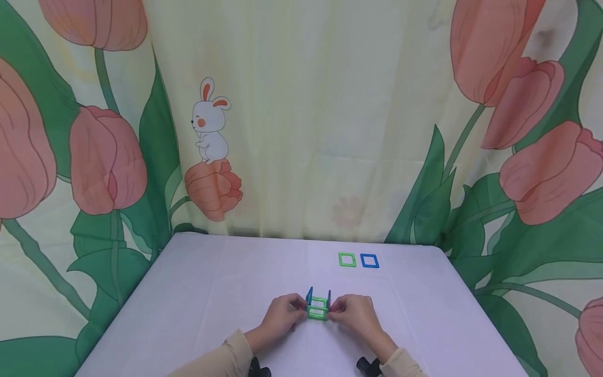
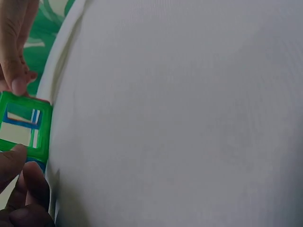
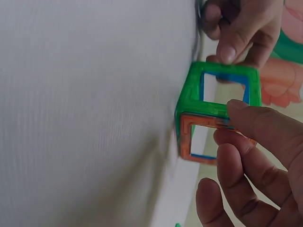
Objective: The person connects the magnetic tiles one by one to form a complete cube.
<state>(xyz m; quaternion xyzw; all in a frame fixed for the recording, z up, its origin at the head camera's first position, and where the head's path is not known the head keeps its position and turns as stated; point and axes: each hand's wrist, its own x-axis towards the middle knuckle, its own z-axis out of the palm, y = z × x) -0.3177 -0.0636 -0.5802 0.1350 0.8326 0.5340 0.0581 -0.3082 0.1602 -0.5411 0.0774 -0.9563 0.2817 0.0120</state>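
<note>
Though multicoloured, frame structure (image 1: pixel 317 308) between left grip (image 1: pixel 283 315) and right grip (image 1: pixel 355 314).

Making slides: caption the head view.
Left hand and right hand grip a frame structure; a green frame and blue frame lie beyond.

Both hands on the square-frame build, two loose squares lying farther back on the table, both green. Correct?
Not both green: one is a green square, the other a blue square, as the head view shows. The rest holds: left hand and right hand are on the square-frame build, and the loose squares lie farther back on the table.
</note>
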